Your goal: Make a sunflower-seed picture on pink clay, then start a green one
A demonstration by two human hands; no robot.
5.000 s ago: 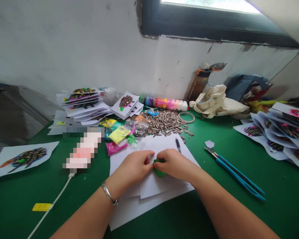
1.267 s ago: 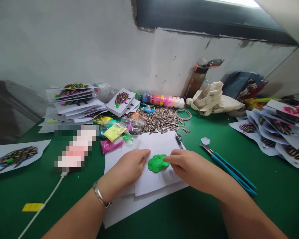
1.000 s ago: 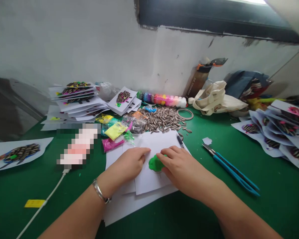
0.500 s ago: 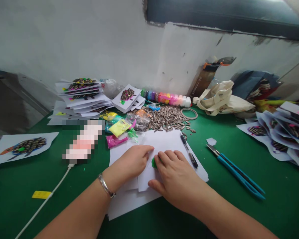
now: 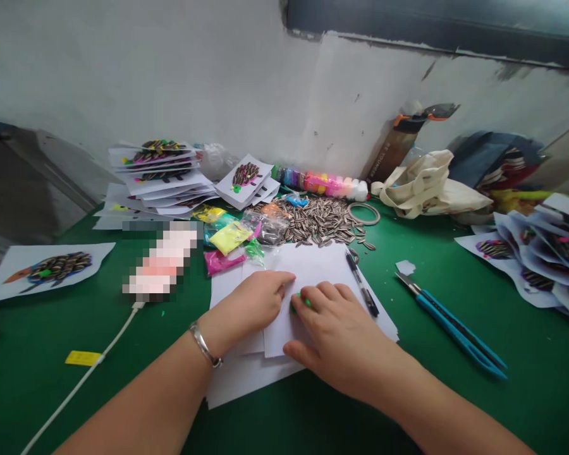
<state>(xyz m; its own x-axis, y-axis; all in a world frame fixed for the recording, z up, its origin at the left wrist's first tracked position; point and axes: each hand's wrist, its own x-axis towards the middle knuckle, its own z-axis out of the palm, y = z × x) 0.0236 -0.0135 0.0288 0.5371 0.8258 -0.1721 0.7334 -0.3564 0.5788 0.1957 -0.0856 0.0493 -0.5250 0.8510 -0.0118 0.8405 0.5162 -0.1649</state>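
My right hand [image 5: 334, 325] lies over a small green lump of modelling clay [image 5: 294, 304], its fingers bent slightly and pressing it onto white paper. Only the lump's left edge and a bit between the fingers show. The thumb rests apart on the sheet. Left of it, my left hand [image 5: 255, 302] leans on the same stack of white paper [image 5: 246, 382], index finger stretched forward, the others partly tucked under. I see nothing held in it. A black pen [image 5: 361, 284] lies on the sheets, right of my right hand.
Beyond the paper are sunflower seeds [image 5: 320, 221], bags of coloured clay [image 5: 230, 237] and a tape roll [image 5: 364, 214]. A blue utility knife [image 5: 450, 325] lies right. Seed-decorated cards [image 5: 164, 183] are stacked at the back left, more cards [image 5: 533, 246] at right. A white cable [image 5: 78, 388] runs left.
The view has shifted slightly. My right fingers have moved a little over the green clay, which shows somewhat differently between them. My left hand stays on the paper.
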